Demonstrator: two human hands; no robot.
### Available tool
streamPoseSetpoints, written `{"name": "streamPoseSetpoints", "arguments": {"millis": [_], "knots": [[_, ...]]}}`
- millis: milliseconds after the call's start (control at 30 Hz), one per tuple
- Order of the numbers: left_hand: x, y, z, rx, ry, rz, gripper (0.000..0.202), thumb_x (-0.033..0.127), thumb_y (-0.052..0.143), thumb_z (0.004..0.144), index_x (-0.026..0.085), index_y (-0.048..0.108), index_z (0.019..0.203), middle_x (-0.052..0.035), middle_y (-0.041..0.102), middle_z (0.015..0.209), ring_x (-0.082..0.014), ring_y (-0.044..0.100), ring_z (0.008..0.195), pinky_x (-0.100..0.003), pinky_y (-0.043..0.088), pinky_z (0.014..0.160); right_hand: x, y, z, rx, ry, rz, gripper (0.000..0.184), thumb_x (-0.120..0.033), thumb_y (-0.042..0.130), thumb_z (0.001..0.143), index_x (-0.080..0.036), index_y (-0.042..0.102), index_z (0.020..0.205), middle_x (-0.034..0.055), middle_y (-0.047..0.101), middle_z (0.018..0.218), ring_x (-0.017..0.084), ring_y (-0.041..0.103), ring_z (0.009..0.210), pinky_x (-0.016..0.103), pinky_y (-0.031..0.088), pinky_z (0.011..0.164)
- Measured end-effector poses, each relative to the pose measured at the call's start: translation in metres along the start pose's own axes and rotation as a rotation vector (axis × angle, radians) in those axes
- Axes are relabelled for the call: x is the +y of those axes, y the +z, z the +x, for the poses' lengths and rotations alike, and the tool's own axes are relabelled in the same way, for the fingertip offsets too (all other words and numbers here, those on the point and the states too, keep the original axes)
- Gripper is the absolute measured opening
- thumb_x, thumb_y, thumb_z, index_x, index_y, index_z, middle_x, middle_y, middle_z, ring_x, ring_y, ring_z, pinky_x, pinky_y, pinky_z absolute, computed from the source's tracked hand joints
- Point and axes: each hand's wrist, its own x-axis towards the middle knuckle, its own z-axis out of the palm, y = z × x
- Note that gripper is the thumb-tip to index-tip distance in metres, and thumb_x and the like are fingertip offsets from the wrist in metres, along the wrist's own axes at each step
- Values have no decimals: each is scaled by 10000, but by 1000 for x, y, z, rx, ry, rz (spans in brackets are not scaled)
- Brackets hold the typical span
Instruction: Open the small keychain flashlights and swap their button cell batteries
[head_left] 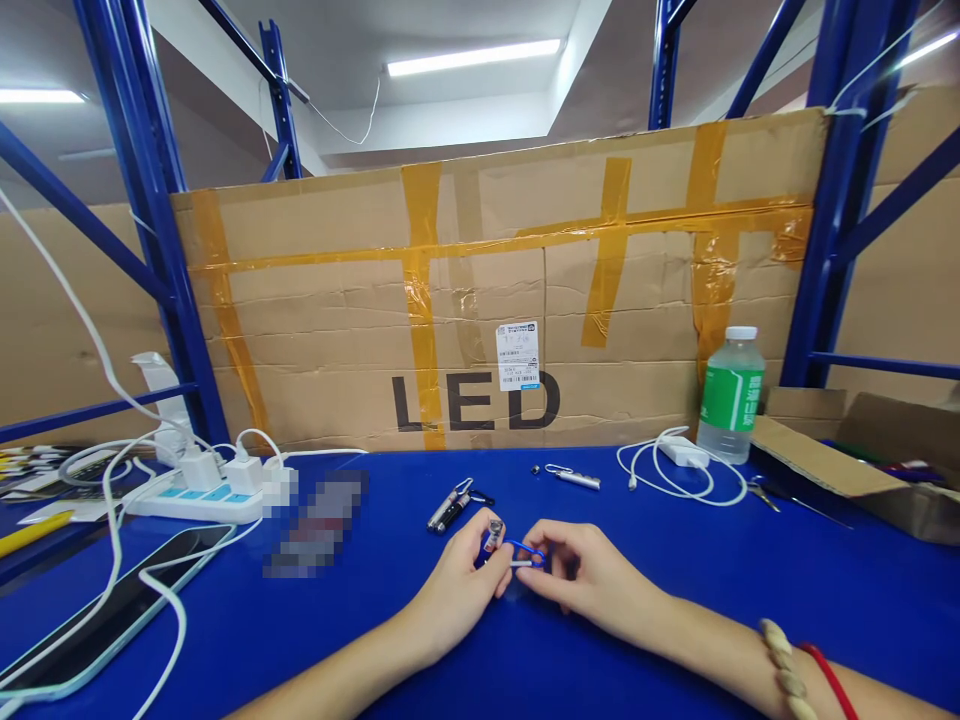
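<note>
My left hand [466,582] is closed, with thumb and fingers pinching what looks like a small keychain flashlight [494,534]; its silvery end sticks up above the thumb. From the same grip a blue wire clip [529,549] reaches across to my right hand [589,572]. The right fingertips are pinched on the far end of this clip. Beyond the hands lie a silver and a black keychain flashlight [453,508], side by side with their clips. Another silver flashlight [577,479] with a clip rests farther right, and a tiny dark round part [535,469] is beside it.
On the left are a white power strip [202,497] with plugs and cables, and a phone [112,610]. A bottle [732,400], a white charger [684,451] with its cable and an open cardboard box [862,470] stand at the right. Cardboard [337,350] walls off the back.
</note>
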Motion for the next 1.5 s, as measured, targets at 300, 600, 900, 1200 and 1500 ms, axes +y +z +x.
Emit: {"name": "streamPoseSetpoints", "arguments": {"millis": [300,600,900,1200,1500], "knots": [[3,-1,0,-12,-25,-47,229,339,443,823,193,306,713,92,296,543,-69,293,475,-221,234,511,0,-11,-5,81,-379,-487,253,-291,476,875,-209,598,1080,40,598,923,84,558,589,200,433,570],[5,-2,-2,-85,-26,-24,251,389,426,858,185,343,737,81,362,508,-84,302,499,-229,251,537,-4,-12,-6,-14,-379,-654,242,-259,443,890,-202,584,1078,33,587,897,102,574,644,192,429,582],[8,0,-6,-75,-29,124,198,328,392,881,187,363,746,84,363,498,-88,314,486,-215,270,518,-6,-13,-6,-84,-417,-694,250,-287,393,915,-174,584,1030,39,576,875,114,563,647,197,402,561],[7,2,-7,42,-5,254,201,333,344,892,199,342,743,63,429,576,-111,420,574,-231,338,625,-7,-12,-6,-63,-360,-697,248,-299,392,915,-181,602,975,35,580,865,106,557,640,186,399,571],[8,2,-7,123,-55,397,187,356,375,861,206,367,750,40,437,634,-129,446,590,-231,343,586,-6,-11,-8,-52,-379,-736,234,-279,409,905,-176,601,988,35,590,855,118,571,655,196,406,561]]}}
